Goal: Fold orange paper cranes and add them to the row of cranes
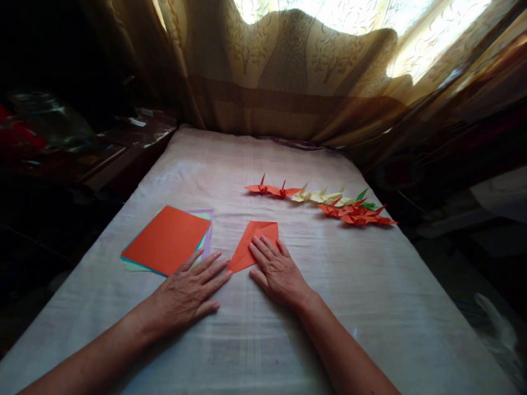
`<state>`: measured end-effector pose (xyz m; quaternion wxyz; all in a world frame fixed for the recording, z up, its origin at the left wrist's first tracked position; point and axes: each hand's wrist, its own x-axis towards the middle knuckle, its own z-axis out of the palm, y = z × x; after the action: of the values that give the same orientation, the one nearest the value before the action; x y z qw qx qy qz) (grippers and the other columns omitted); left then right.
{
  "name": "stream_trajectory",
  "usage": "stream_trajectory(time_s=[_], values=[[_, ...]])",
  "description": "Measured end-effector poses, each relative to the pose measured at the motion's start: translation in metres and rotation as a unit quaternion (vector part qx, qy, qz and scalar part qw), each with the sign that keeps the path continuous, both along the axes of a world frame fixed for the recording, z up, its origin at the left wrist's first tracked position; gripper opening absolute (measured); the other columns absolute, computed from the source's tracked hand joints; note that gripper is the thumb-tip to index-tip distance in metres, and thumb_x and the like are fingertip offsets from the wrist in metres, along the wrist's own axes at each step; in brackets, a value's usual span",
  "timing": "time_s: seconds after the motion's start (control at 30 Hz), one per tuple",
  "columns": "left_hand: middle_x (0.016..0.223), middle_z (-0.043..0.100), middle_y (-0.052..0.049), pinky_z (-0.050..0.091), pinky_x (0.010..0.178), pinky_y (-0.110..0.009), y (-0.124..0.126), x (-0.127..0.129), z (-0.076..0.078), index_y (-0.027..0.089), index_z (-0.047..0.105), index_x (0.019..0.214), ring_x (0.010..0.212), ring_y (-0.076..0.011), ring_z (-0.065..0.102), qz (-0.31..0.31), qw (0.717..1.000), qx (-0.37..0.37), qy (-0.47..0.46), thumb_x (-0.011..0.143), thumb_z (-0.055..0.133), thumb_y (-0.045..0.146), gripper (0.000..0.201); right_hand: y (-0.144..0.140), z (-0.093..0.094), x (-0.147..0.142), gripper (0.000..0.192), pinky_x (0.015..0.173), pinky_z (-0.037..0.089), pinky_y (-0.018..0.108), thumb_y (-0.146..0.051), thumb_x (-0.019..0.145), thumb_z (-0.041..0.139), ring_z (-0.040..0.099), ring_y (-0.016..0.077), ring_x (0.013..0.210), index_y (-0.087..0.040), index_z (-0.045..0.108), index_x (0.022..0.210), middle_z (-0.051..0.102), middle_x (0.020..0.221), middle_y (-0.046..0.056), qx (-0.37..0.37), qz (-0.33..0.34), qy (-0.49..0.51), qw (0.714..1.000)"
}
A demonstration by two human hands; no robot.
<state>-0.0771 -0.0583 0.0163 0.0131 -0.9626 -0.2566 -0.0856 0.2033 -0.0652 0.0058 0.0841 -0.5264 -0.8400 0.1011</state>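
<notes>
Covering the table, a white cloth (288, 329) bears the paper stack (167, 238), finished cranes (354, 214) and folded orange sheet (251, 244). Left hand (187, 291) and right hand (278, 271) press flat, fingers spread; uneven pressure could skew the crease.

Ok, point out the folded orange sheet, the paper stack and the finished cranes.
folded orange sheet (251, 241), head view, its bare middle
paper stack (164, 238), head view, top orange sheet
finished cranes (354, 214), head view, orange crane in the row
</notes>
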Motion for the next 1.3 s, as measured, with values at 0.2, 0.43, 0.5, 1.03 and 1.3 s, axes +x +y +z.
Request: stream_trajectory(time_s=[0.2,0.43,0.5,1.03,1.3], values=[[0.141,0.058,-0.002,0.009,0.123,-0.039,-0.001,-0.004,0.008,0.027,0.042,0.147,0.140,-0.0204,0.041,-0.018,0.999,-0.031,-0.002,0.098,0.045,0.052,0.055,0.000,0.003,-0.001,0.057,0.121,0.017,0.051,-0.046,0.099,0.045,0.028,0.0232,0.147,-0.022,0.039,0.149,0.031,0.157,0.007,-0.004,-0.007,0.002,1.000],[0.119,0.071,0.000,0.014,0.123,-0.041,0.005,0.008,0.018,0.027,0.065,0.123,0.129,-0.0211,0.053,0.000,0.998,-0.038,-0.056,0.096,0.050,0.052,0.040,0.000,0.002,-0.001,0.057,0.120,0.019,0.051,-0.046,0.098,0.047,0.030,0.0234,0.146,-0.023,0.039,0.149,0.034,0.156,0.007,0.011,-0.005,0.011,1.000],[0.107,0.074,0.001,0.015,0.123,-0.042,0.011,0.016,0.022,0.027,0.070,0.108,0.122,-0.0204,0.057,-0.007,0.996,-0.047,-0.071,0.096,0.052,0.049,0.031,0.000,0.002,-0.001,0.056,0.120,0.019,0.051,-0.047,0.098,0.047,0.031,0.0232,0.145,-0.024,0.040,0.149,0.035,0.156,0.006,0.017,-0.005,0.016,1.000],[0.138,0.060,-0.008,0.024,0.117,-0.045,0.028,0.051,-0.015,0.019,0.052,0.140,0.130,-0.0252,0.052,0.046,0.997,0.047,-0.050,0.100,0.044,0.042,0.046,0.007,0.004,0.011,0.061,0.121,0.015,0.052,-0.050,0.099,0.043,0.026,0.0233,0.147,-0.022,0.034,0.152,0.031,0.157,0.007,-0.008,0.026,-0.004,1.000],[0.148,0.051,-0.003,0.019,0.119,-0.046,0.025,0.043,-0.025,0.032,0.041,0.148,0.137,-0.0237,0.044,0.049,0.998,0.013,-0.031,0.101,0.043,0.044,0.048,0.021,0.006,0.028,0.059,0.120,0.014,0.056,-0.046,0.100,0.041,0.023,0.0265,0.148,-0.018,0.035,0.151,0.028,0.158,0.011,-0.002,-0.043,-0.029,0.999]])
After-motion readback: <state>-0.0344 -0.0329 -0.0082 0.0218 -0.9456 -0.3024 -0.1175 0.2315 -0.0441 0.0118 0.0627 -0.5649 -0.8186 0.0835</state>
